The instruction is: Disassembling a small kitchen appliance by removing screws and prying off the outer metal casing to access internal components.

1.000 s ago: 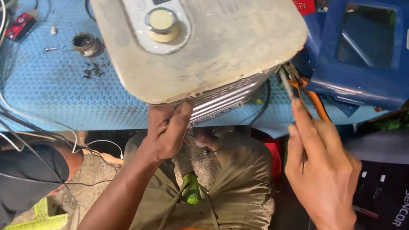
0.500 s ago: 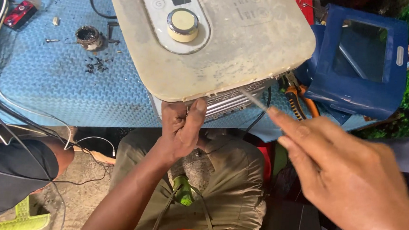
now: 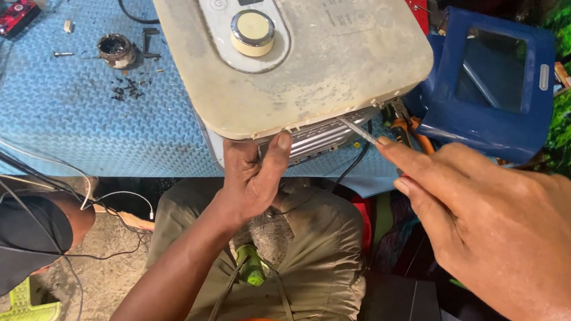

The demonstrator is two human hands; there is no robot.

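Note:
A dirty cream appliance casing with a round knob lies on the blue mat and overhangs its near edge. My left hand grips the casing's near underside, with the thumb up against the rim. Ribbed metal shows beneath that rim. My right hand holds a thin metal tool between its fingertips. The tool's tip points at the gap under the casing's near right edge.
A blue housing with a window sits right of the casing, with orange-handled pliers beside it. A small grimy cup, loose screws and a red part lie at the left. Wires hang off the mat. A green-handled screwdriver rests in my lap. Another person's black sleeve is lower left.
My right hand left the pliers area and swung in toward the casing's near edge, now holding the thin tool. My left hand kept its grip on the rim.

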